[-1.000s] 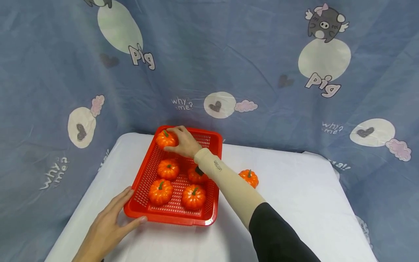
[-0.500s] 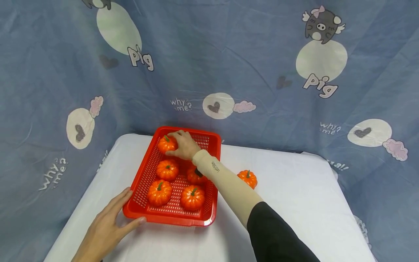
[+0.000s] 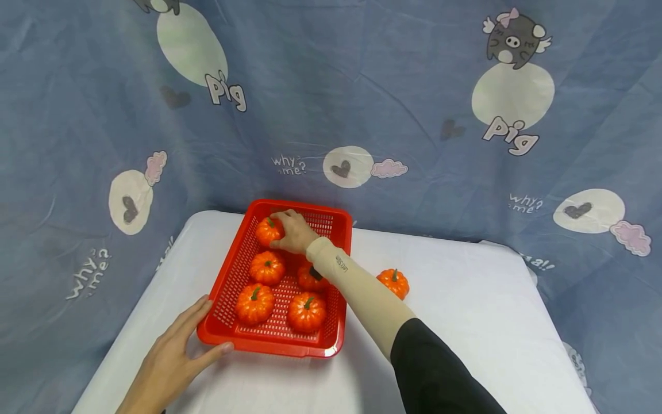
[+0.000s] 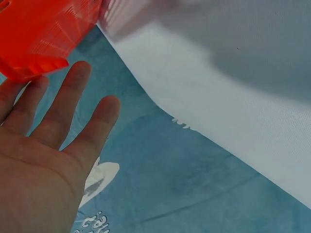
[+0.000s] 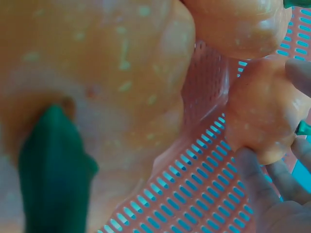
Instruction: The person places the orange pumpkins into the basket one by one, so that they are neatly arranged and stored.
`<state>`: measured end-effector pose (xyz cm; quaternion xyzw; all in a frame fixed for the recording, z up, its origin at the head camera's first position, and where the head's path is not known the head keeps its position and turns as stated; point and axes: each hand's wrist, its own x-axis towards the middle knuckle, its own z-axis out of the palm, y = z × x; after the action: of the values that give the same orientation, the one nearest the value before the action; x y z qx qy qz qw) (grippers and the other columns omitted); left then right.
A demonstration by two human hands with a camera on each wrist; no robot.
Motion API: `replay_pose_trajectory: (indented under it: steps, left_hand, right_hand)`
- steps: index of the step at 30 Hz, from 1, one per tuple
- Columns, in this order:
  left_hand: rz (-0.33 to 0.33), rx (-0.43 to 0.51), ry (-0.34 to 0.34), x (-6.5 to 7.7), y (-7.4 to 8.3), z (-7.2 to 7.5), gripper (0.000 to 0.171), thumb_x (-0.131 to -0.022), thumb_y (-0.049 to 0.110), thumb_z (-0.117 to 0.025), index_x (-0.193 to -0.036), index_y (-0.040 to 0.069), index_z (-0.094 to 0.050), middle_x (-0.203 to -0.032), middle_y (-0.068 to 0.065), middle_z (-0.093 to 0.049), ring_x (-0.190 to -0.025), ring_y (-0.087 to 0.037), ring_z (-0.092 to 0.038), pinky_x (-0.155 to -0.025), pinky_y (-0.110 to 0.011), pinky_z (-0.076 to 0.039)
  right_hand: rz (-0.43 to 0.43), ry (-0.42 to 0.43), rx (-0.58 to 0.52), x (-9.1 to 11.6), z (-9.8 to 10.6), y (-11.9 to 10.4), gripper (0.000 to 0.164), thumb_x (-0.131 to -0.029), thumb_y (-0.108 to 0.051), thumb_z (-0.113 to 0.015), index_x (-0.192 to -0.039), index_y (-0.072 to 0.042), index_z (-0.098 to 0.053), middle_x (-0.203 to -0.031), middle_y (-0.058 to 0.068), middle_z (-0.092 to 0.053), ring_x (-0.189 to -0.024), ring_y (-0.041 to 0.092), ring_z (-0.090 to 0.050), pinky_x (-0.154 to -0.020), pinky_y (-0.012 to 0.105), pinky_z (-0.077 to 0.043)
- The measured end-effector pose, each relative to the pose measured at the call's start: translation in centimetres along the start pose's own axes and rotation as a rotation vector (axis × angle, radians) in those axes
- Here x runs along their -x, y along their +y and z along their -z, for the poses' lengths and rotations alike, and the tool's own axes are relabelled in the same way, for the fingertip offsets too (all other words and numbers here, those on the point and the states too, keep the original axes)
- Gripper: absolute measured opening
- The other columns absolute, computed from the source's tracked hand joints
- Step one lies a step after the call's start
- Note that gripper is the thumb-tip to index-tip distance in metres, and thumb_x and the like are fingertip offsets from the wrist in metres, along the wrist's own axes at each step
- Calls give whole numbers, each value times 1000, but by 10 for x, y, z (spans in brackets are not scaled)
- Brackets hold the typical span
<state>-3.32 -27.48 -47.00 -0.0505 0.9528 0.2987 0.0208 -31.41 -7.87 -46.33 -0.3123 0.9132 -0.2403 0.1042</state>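
Observation:
A red plastic basket [image 3: 279, 348] with slotted walls stands on the white table, holding several small orange pumpkins with green stems. At its far left corner my right hand [image 3: 296, 233] grips one pumpkin [image 3: 268, 232] between thumb and fingers; the right wrist view shows this pumpkin [image 5: 262, 109] low over the slotted floor. Another pumpkin [image 3: 266, 268] lies just in front of it, and one [image 3: 310, 278] is partly hidden under my wrist. My left hand [image 3: 168, 359] touches the near left corner of the basket with fingers straight; the left wrist view shows its fingers [image 4: 63, 109] spread by the rim.
Outside the basket, to its right, a lone pumpkin [image 3: 394, 283] sits on the white table [image 3: 465, 333], partly behind my right forearm. A blue printed cloth [image 3: 414, 115] hangs behind the table and down its sides.
My right hand and the pumpkin in it have shifted slightly toward me and to the right, inside the basket. The left hand and the other pumpkins stay in place.

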Motion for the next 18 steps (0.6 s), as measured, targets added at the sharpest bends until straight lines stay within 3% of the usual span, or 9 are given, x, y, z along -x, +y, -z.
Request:
replay_pose_trajectory:
  steps: [11,18]
  left_hand:
    - [-27,-7,29,2,0,-2,111,-76,77,-69,-161,15,-31,-164,-12,-32,-141,-44,-37,-104,-74,-36]
    - [-42,-1,47,3,0,-1,109,-77,75,-71,-160,15,-33,-163,-12,-34,-141,-43,-38,-104,-73,-36]
  right_hand:
    - [-21,-53,31,-4,-3,7,65,-91,-26,-78,-148,-12,-50,-151,13,-44,-139,30,-42,-112,34,-42]
    - [-46,-95,19,-4,-5,5,63,-92,-26,-77,-148,-14,-51,-156,14,-40,-146,29,-35,-117,36,-38]
